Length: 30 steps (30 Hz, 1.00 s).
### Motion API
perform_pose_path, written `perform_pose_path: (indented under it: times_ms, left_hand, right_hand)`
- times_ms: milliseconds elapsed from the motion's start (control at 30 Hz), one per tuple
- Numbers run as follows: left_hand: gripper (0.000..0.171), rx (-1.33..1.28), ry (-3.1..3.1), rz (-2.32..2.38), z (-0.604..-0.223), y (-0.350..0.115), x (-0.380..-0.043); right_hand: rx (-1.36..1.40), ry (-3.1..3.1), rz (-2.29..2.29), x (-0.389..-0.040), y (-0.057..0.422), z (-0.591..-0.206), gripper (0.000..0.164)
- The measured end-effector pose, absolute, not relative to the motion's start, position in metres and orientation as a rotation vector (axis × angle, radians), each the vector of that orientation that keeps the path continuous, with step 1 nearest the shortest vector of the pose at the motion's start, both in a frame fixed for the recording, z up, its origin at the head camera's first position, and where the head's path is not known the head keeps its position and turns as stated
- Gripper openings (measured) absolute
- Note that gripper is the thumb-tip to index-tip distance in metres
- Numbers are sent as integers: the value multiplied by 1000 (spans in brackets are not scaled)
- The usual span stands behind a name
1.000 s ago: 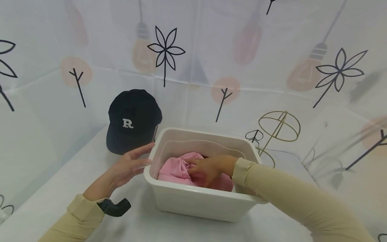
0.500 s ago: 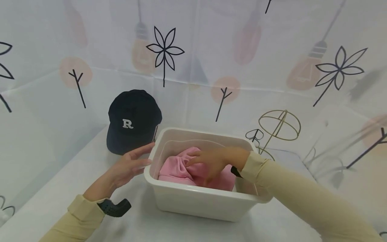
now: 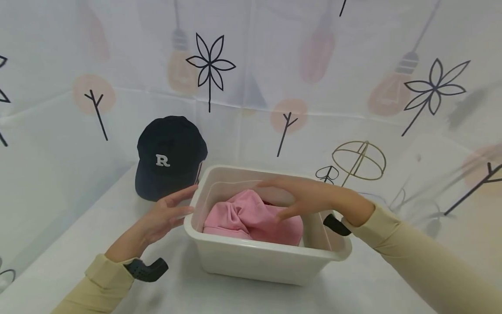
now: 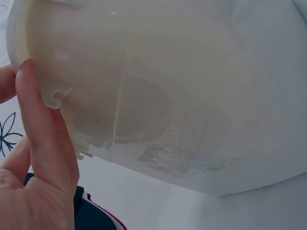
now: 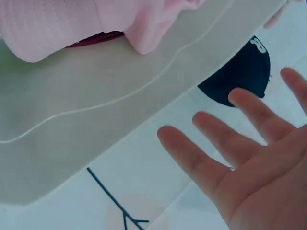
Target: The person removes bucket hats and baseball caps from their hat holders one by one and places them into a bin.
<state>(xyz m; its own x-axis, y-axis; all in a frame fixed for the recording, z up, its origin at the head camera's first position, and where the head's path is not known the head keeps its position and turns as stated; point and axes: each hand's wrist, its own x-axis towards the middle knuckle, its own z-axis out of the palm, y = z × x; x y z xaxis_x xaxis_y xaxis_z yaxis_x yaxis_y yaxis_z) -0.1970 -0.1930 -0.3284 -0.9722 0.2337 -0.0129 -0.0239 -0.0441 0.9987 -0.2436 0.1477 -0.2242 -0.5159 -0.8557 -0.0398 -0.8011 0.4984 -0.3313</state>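
Observation:
A pink cap (image 3: 255,216) with a stitched brim lies crumpled inside a white plastic bin (image 3: 259,250). Something dark red (image 5: 96,39) shows beneath it in the right wrist view. My left hand (image 3: 158,220) touches the bin's left rim, its fingers straight; the left wrist view has those fingers (image 4: 41,120) along the outer wall under the rim. Above the bin's right half, my right hand (image 3: 303,194) holds nothing. Its fingers (image 5: 196,163) are spread apart in the right wrist view, away from the pink cap.
Behind the left hand, a black cap (image 3: 170,157) with a white R stands close to the bin's back left corner. The bin rests on a white-covered table (image 3: 172,288). A patterned cloth (image 3: 243,52) hangs behind and to the sides.
My right hand has let go of the pink cap and lifted up and to the right, its fingers spreading. The left hand stays at the rim.

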Motion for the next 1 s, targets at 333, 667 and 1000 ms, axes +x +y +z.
perform_pose_path:
  times_ms: [333,667,1000]
  left_hand:
    - [69,223,2052,2134,-327,-194,-198]
    - [67,235,2048,2138,-328,-193,-200]
    - [67,232,2034,2144,-327,-191,-196]
  right_hand:
    - [-1205,2776,-548,-229,178,-221,80]
    - [-1200,2864,-657,-213,204,-224,75]
    - [-1230,2983,-763,-199,225,-237,65]
